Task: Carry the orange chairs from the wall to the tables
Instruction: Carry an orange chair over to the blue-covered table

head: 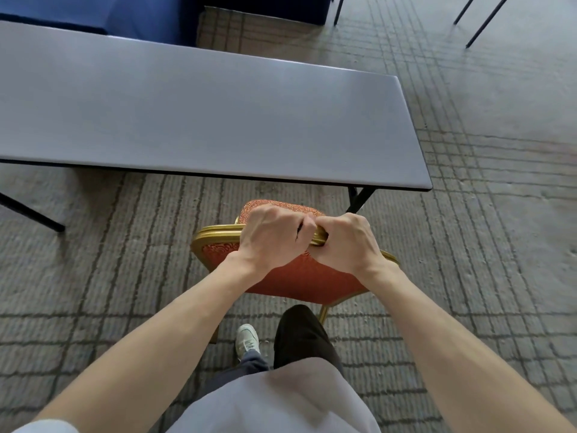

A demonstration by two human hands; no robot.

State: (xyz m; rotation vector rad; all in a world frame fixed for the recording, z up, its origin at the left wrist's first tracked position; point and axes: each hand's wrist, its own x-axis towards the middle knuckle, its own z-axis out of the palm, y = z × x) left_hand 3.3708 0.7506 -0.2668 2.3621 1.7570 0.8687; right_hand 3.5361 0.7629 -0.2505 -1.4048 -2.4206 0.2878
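Before me: grey grid-lined carpet [484, 245]; one long grey bench [203, 120] on black folding legs [362, 198]; blue cloth [140, 17] beyond; thin black legs [484, 25] upper right.

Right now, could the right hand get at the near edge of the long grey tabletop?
Probably yes: the right hand grips the gold-framed orange padded chair, but nothing lies between it and the edge of the long grey tabletop just ahead.

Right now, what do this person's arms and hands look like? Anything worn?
Both forearms are bare. The left hand and right hand have no gloves, and no watch or ring shows. A pale sleeve edge shows high on the left arm.
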